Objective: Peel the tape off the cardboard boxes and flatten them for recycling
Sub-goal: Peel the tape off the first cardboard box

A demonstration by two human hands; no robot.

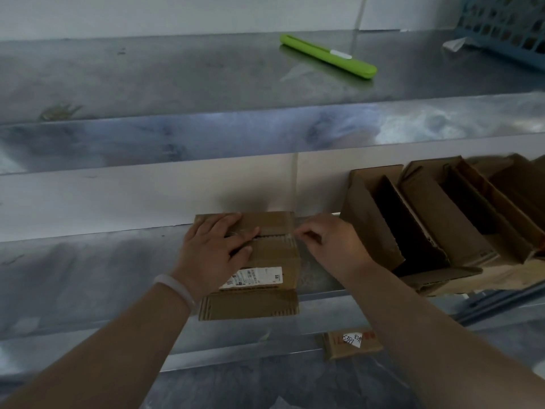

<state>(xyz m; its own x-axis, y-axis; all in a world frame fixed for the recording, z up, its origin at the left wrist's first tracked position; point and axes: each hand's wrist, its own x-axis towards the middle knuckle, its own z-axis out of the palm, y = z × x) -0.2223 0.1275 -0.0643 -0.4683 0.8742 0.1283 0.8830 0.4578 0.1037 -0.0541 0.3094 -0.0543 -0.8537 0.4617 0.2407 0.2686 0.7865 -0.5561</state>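
Tape (pixel 277 235) along the box (pixel 265 302) seam: your left hand (pixel 215 246) presses flat, fingers straight, steadying it while your right hand (pixel 327 243) pinches the right end.

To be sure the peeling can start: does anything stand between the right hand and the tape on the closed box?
Nothing visible does. The right hand seems to pinch the tape at the right edge of the closed box. The left hand lies flat on top of it, left of that spot.
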